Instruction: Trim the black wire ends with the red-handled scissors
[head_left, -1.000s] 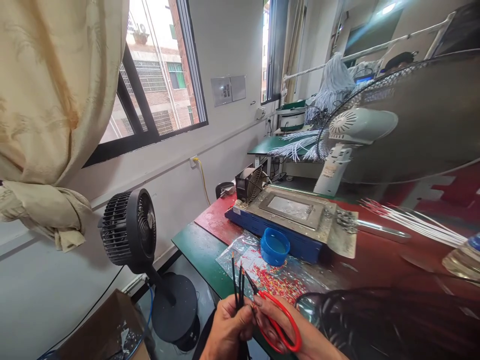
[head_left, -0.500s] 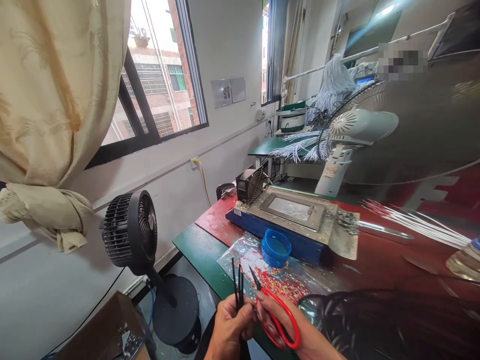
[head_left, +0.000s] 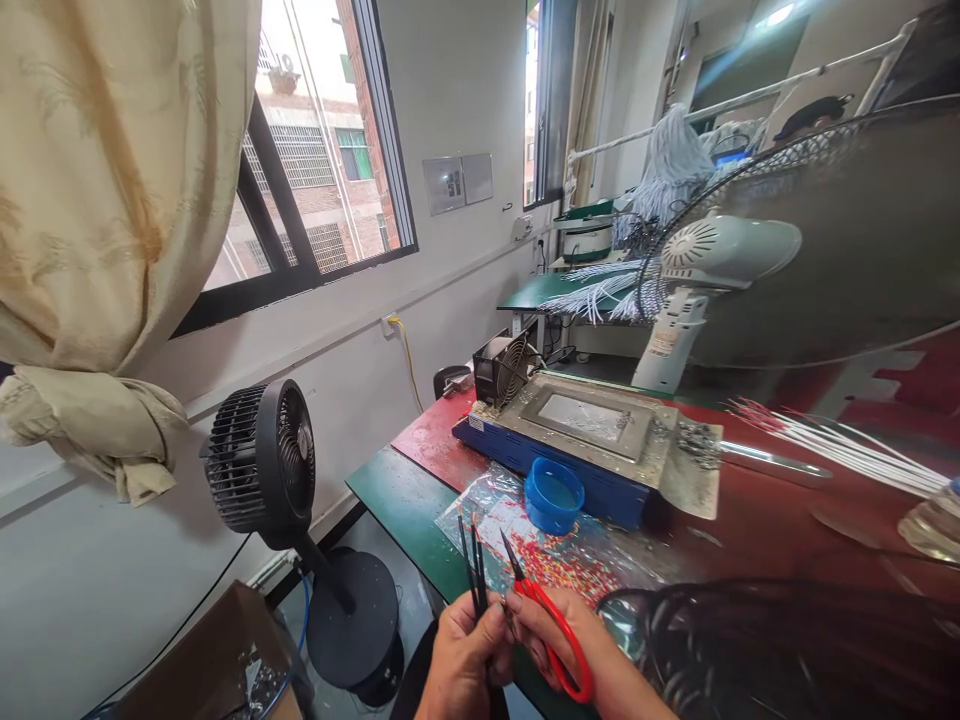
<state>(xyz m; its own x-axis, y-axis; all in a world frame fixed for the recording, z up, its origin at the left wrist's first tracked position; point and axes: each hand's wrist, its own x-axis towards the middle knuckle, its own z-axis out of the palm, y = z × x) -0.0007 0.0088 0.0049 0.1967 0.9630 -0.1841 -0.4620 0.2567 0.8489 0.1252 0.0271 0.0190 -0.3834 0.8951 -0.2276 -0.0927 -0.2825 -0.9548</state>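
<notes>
At the bottom centre my left hand [head_left: 463, 655] is closed round a few black cables [head_left: 478, 575], whose thin reddish ends point upward. Close against it on the right, my right hand [head_left: 559, 630] holds red-handled scissors [head_left: 574, 655], their dark pointed blades angled up and left. The fingertips of both hands meet beside the cables; what lies between them is too small to make out. Beyond the hands, many small red and yellow bits [head_left: 559, 570] are scattered on a clear plastic sheet [head_left: 491, 490], with a blue round container [head_left: 553, 497] at its far side.
A blue heated-looking unit [head_left: 547, 455] with a small fan stands behind the container. Dark coiled cables [head_left: 712, 640] lie at right, white wires [head_left: 840, 445] farther back. A black floor fan [head_left: 262, 465] and a cardboard box [head_left: 217, 660] are at left.
The scissors have tilted slightly and their handles have shifted a little left with my right hand. The cables in my left hand lean slightly more to the left.
</notes>
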